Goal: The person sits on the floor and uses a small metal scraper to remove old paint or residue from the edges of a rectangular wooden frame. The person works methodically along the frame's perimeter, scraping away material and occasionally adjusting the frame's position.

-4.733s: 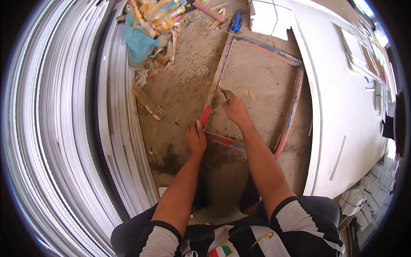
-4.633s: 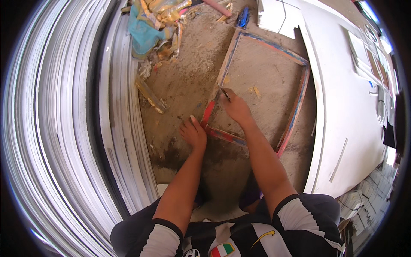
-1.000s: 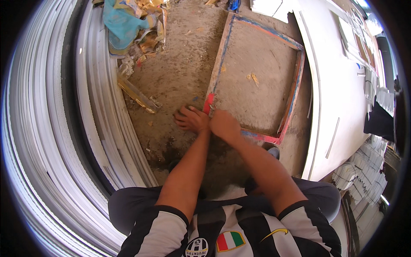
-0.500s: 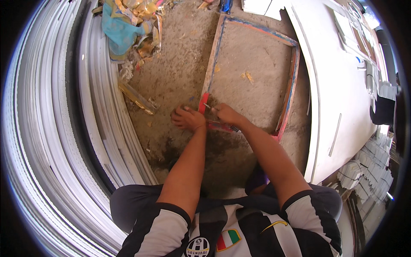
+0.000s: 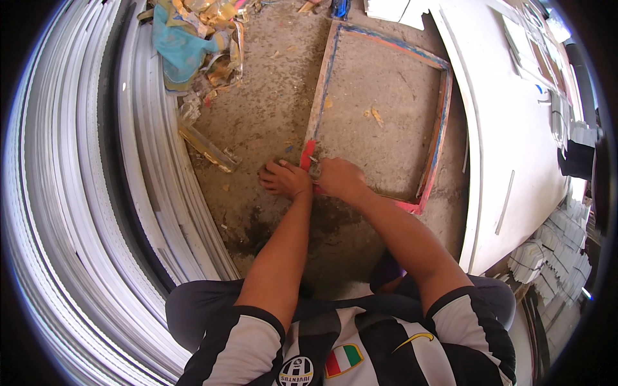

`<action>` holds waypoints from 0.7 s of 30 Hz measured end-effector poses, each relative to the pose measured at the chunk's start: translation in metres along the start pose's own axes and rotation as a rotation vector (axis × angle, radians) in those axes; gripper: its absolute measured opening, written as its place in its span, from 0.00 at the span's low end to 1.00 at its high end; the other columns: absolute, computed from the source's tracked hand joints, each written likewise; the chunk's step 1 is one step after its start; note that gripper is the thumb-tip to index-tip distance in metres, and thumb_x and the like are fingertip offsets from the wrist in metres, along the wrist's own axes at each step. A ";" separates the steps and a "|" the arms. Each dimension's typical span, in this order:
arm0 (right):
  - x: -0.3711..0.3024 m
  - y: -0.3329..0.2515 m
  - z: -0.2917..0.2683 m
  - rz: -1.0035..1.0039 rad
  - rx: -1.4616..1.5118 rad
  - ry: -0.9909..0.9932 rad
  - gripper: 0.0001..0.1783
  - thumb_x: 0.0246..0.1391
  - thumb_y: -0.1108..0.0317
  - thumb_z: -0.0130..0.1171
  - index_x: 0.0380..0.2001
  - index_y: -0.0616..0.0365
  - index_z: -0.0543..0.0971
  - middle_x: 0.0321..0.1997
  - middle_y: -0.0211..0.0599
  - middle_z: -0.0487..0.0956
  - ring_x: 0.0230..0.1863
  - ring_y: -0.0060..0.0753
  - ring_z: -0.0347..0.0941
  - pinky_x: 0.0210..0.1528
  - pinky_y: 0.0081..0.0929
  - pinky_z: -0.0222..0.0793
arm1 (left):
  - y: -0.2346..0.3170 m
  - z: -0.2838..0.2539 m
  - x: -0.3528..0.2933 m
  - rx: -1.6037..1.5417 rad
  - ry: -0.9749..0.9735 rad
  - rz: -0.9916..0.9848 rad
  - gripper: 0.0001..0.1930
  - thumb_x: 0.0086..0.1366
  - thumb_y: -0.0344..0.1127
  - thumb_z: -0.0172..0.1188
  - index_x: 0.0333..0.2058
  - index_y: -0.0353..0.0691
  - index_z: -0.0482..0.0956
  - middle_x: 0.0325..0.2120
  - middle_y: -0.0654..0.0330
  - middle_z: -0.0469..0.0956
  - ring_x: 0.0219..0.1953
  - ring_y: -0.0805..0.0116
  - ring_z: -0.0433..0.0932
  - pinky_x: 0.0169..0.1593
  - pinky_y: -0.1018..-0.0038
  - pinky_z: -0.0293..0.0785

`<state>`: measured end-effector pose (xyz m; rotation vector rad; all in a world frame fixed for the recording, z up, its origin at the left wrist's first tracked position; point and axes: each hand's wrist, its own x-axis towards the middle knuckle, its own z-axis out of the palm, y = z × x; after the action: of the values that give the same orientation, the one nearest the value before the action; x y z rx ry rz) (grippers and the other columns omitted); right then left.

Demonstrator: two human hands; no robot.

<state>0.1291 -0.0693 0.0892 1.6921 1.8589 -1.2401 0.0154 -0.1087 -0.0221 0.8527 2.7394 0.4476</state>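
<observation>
A rectangular wooden frame (image 5: 317,103) streaked with blue and red lies flat on the floor in front of me. Its near left corner carries a bright red strip (image 5: 308,154). Against the outer side of that corner my left hand (image 5: 283,178) rests, palm down, with its fingers spread. My right hand (image 5: 340,178) is closed just inside the same corner, round a small metal tool (image 5: 315,168). A short pale tip shows beside the red strip. The grip hides most of this tool, so its kind cannot be made out.
Tall stacks of white strips (image 5: 148,161) line the left side. Crumpled scraps and a turquoise cloth (image 5: 182,51) lie at the far left, near a yellowish offcut (image 5: 207,147). A large white panel (image 5: 496,148) stands at the right. A blue object (image 5: 340,9) is at the far edge.
My right hand has turned and come closer to the corner, its back now covering more of the tool. My left hand has barely shifted.
</observation>
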 end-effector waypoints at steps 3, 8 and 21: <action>0.043 0.044 0.026 -0.261 0.078 0.032 0.17 0.64 0.61 0.52 0.41 0.65 0.81 0.42 0.55 0.84 0.44 0.52 0.83 0.44 0.52 0.78 | 0.004 0.000 -0.002 -0.006 -0.017 0.013 0.17 0.74 0.39 0.48 0.57 0.41 0.65 0.63 0.44 0.58 0.68 0.37 0.52 0.65 0.41 0.51; 0.056 0.057 0.024 -0.043 0.807 -0.346 0.22 0.71 0.56 0.48 0.30 0.63 0.79 0.25 0.46 0.79 0.22 0.38 0.76 0.26 0.41 0.71 | 0.003 -0.007 0.000 -0.005 0.009 0.031 0.17 0.72 0.39 0.49 0.56 0.43 0.67 0.62 0.45 0.60 0.67 0.40 0.55 0.64 0.42 0.52; 0.007 0.017 -0.005 -0.041 -0.032 0.059 0.23 0.68 0.52 0.46 0.47 0.55 0.83 0.46 0.53 0.84 0.51 0.57 0.81 0.55 0.53 0.75 | -0.003 0.001 0.002 -0.040 0.049 0.067 0.18 0.71 0.40 0.52 0.56 0.42 0.67 0.60 0.42 0.61 0.65 0.37 0.57 0.65 0.38 0.53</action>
<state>0.1445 -0.0625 0.0813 1.6993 1.9458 -1.1814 0.0126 -0.1099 -0.0240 0.9372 2.7428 0.5408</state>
